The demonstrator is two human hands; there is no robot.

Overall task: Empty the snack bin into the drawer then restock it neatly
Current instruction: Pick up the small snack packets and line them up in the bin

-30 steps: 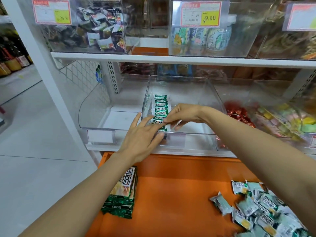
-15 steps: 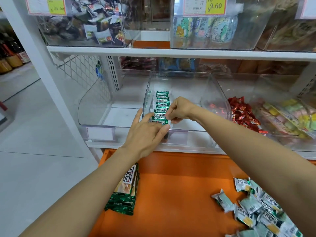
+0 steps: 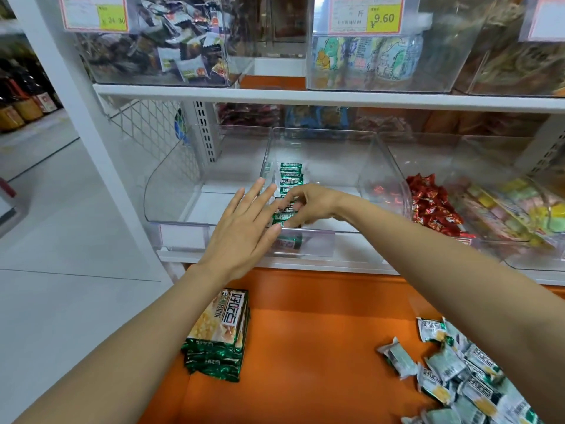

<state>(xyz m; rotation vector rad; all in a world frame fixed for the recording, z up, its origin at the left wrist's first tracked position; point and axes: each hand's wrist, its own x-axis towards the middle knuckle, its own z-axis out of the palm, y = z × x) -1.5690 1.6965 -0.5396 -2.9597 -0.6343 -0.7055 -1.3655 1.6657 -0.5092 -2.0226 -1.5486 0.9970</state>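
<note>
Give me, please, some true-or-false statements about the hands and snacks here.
1. The row of green packets lies along the left side of the clear bin. True.
2. The left hand holds a packet. False: its fingers are straight and hold nothing.
3. The orange drawer holds a stack of packets at left and a loose pile at right. True.
4. The red sweets lie left of the clear bin. False: they lie to its right.
5. The right hand curls its fingers on that row. True.
</note>
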